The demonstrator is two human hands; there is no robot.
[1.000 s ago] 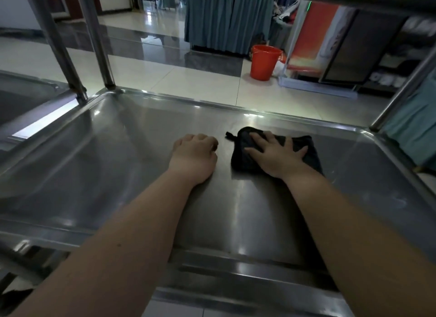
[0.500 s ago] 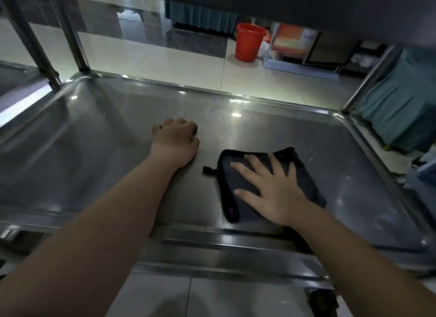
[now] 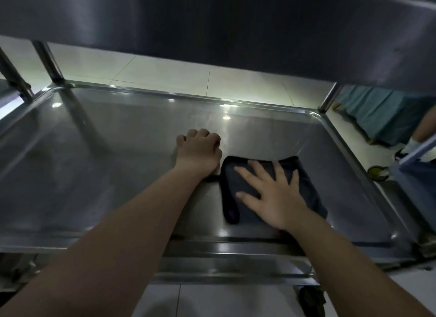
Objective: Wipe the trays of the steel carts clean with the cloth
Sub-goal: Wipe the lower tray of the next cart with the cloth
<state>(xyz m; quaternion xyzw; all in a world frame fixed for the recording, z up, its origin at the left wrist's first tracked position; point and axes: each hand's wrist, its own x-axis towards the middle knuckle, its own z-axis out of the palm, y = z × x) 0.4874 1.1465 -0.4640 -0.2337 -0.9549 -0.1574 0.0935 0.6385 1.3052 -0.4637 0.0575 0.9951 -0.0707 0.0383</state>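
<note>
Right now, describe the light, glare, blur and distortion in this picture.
Head view: dim under the upper shelf, which overhangs the tray; small glare spots sit on its far rim; the pale floor beyond is brightest; the wide lens bows the tray's edges; the right hand flat on the cloth and the fisted left hand look slightly soft but readable.

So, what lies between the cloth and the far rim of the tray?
Nothing. In the head view, the stretch from the cloth to the far rim of the tray is bare steel.
</note>
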